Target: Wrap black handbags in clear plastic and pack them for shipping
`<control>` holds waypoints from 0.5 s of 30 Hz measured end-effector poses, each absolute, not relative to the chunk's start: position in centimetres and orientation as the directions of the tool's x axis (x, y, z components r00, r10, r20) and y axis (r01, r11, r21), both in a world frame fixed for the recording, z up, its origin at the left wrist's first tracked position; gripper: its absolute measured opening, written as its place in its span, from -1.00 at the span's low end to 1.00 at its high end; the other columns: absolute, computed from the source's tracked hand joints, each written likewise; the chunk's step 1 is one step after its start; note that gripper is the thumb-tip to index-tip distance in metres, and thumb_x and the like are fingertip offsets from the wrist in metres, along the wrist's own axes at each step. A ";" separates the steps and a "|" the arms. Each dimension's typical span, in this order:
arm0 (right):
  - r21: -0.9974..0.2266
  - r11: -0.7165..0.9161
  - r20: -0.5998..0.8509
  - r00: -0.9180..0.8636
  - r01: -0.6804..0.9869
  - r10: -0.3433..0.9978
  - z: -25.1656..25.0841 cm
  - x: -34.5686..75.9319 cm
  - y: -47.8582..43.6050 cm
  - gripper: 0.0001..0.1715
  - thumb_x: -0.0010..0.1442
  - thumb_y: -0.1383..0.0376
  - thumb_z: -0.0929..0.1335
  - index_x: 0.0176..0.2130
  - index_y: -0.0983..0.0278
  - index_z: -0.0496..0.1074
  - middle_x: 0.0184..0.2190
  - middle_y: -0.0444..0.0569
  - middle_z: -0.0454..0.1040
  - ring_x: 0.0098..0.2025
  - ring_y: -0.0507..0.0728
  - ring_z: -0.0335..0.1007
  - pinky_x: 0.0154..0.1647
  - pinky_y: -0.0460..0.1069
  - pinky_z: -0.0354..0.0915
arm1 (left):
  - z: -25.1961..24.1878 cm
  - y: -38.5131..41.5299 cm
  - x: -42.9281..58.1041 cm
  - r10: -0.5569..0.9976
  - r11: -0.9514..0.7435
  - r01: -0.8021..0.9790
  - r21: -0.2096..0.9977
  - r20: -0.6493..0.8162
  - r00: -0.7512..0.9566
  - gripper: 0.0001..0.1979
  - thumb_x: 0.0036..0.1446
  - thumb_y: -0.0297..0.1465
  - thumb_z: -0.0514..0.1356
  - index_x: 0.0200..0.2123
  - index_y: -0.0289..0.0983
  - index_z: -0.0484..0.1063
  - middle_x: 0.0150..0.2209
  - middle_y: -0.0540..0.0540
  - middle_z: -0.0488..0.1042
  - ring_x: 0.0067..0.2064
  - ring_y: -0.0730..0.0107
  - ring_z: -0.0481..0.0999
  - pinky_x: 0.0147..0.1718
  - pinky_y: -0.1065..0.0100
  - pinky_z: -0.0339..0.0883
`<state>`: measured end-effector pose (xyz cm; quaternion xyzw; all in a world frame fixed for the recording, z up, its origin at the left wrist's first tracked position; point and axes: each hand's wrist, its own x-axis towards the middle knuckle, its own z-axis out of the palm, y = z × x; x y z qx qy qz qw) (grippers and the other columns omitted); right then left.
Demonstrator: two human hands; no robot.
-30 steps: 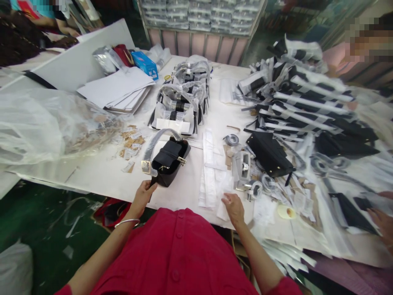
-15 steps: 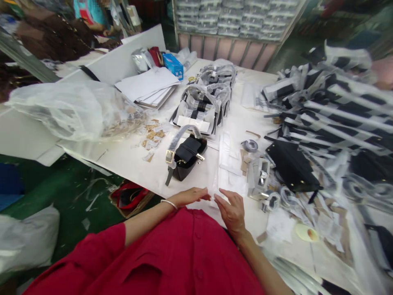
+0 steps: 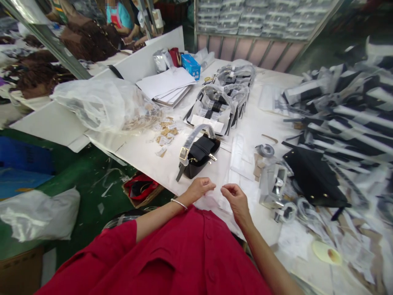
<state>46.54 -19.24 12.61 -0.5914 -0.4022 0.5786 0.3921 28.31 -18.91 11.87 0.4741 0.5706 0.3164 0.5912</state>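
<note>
My left hand is closed in a pinch at the table's near edge, a white bracelet on its wrist. Facing it across a small gap, my right hand has its thumb and fingers pressed together as well. Whatever thin thing they may hold is too faint to make out; something whitish and see-through lies below them. Just beyond the left hand stands a small black handbag, open at the top, its buckled strap wrapped in clear plastic. White sheets lie beyond the right hand.
Handbags in plastic stand in a row behind. A tape dispenser, a black bag piece and a heap of wrapped straps are at right. Left are a big plastic bag, small tags and a blue box.
Both hands have gone from loosely spread fingers to pinches, fingertips facing each other. My view has turned left, so everything sits farther right. The black handbag stays put on the table.
</note>
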 end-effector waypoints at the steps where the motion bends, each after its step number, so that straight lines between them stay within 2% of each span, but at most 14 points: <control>1: -0.906 -0.421 -0.417 -0.078 -0.037 0.905 12.7 45.7 -19.1 -0.46 -0.21 0.03 0.57 -0.27 0.25 0.48 -0.39 -0.08 0.53 -0.34 0.12 0.41 -0.31 0.03 0.36 | 12.0 -18.9 28.2 0.932 0.323 0.209 0.923 -0.349 0.102 -0.67 0.03 -0.11 0.22 -0.49 -0.28 0.39 -0.57 0.08 0.31 -0.52 0.48 0.25 -0.49 0.40 0.12; 3: -0.859 -0.501 -0.467 -0.239 -0.106 0.851 12.9 43.9 -19.1 -0.32 -0.25 0.08 0.59 -0.13 0.23 0.46 -0.34 -0.08 0.55 -0.34 0.12 0.43 -0.34 0.01 0.35 | 12.2 -18.8 27.9 0.962 0.246 0.295 0.923 -0.270 0.042 -0.67 0.00 -0.10 0.26 -0.44 -0.26 0.38 -0.53 0.07 0.33 -0.46 0.45 0.29 -0.45 0.40 0.13; 5: -0.842 -0.523 -0.465 -0.315 -0.132 0.828 13.2 42.2 -19.4 -0.32 -0.26 0.11 0.59 -0.13 0.22 0.46 -0.36 -0.09 0.56 -0.36 0.10 0.42 -0.36 -0.01 0.32 | 12.5 -18.7 27.3 0.979 0.181 0.350 0.919 -0.202 0.025 -0.65 0.02 -0.07 0.25 -0.34 -0.25 0.39 -0.46 0.05 0.37 -0.40 0.42 0.34 -0.39 0.39 0.17; 7: -0.851 -0.506 -0.456 -0.278 -0.143 0.845 13.2 40.8 -19.5 -0.41 -0.27 0.12 0.60 -0.22 0.25 0.50 -0.43 -0.11 0.55 -0.42 0.07 0.39 -0.40 -0.04 0.28 | 12.5 -18.6 26.4 0.984 0.165 0.312 0.936 -0.180 0.019 -0.61 0.11 -0.02 0.14 -0.24 -0.24 0.37 -0.41 0.03 0.38 -0.40 0.41 0.36 -0.38 0.38 0.19; 9: -0.856 -0.496 -0.466 -0.202 -0.143 0.862 13.0 39.8 -19.5 -0.50 -0.25 0.09 0.59 -0.31 0.27 0.52 -0.49 -0.13 0.52 -0.48 0.04 0.34 -0.44 -0.05 0.24 | 12.3 -18.4 25.3 0.978 0.203 0.190 0.960 -0.209 0.012 -0.56 0.19 0.02 0.02 -0.18 -0.25 0.32 -0.42 0.03 0.36 -0.44 0.43 0.34 -0.42 0.38 0.21; 10: -0.856 -0.495 -0.472 -0.165 -0.148 0.866 12.9 39.4 -19.4 -0.53 -0.23 0.08 0.58 -0.35 0.27 0.52 -0.52 -0.14 0.51 -0.50 0.03 0.31 -0.45 -0.05 0.23 | 12.1 -18.4 24.7 0.969 0.239 0.123 0.963 -0.244 0.029 -0.55 0.17 0.03 0.02 -0.18 -0.25 0.30 -0.44 0.04 0.34 -0.46 0.44 0.33 -0.44 0.39 0.20; 13: -0.838 -0.500 -0.492 -0.095 -0.216 0.865 12.8 38.1 -19.0 -0.57 -0.23 0.06 0.58 -0.43 0.26 0.50 -0.53 -0.15 0.49 -0.51 0.03 0.30 -0.44 -0.04 0.27 | 11.4 -18.7 22.9 0.929 0.333 0.017 0.943 -0.331 0.168 -0.54 -0.04 -0.03 0.26 -0.27 -0.26 0.27 -0.48 0.09 0.31 -0.48 0.50 0.29 -0.47 0.43 0.16; 15: -0.819 -0.516 -0.512 -0.087 -0.250 0.855 12.9 37.0 -18.8 -0.58 -0.24 0.06 0.58 -0.47 0.25 0.47 -0.53 -0.15 0.48 -0.49 0.04 0.32 -0.41 -0.02 0.31 | 11.1 -19.2 21.7 0.912 0.354 -0.003 0.935 -0.345 0.220 -0.56 -0.13 -0.10 0.34 -0.35 -0.27 0.26 -0.50 0.10 0.30 -0.48 0.52 0.27 -0.47 0.44 0.12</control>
